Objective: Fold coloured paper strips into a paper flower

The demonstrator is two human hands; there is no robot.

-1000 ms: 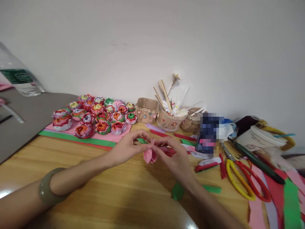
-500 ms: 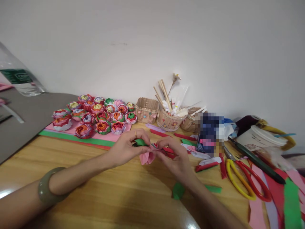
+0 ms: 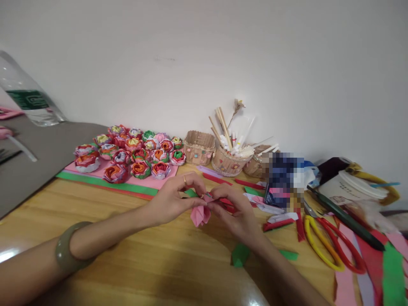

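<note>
A small pink folded paper piece (image 3: 200,215) hangs between my two hands over the wooden table. My left hand (image 3: 180,196) pinches its upper edge from the left, thumb and forefinger together. From the right, my right hand (image 3: 230,207) grips the same top part with thumb and fingertips. The fingertips partly hide the folded top, where some darker paper shows. Beyond the left hand, several multicoloured paper flowers (image 3: 140,168) sit in rows on pink and green sheets. A green paper piece (image 3: 239,255) lies below my right wrist.
Behind are decorated baskets (image 3: 199,148), one holding sticks. To the right lie red and lilac folded strips, a pixelated object, scissors (image 3: 323,244), a green cutter-like tool (image 3: 347,219), a white tub (image 3: 353,187) and coloured paper strips (image 3: 393,274). A bottle (image 3: 28,100) stands far left.
The view has shifted slightly, so things appear a little further right. The pink piece has turned a little and shows more of its folded petals. Both hands still hold it.
</note>
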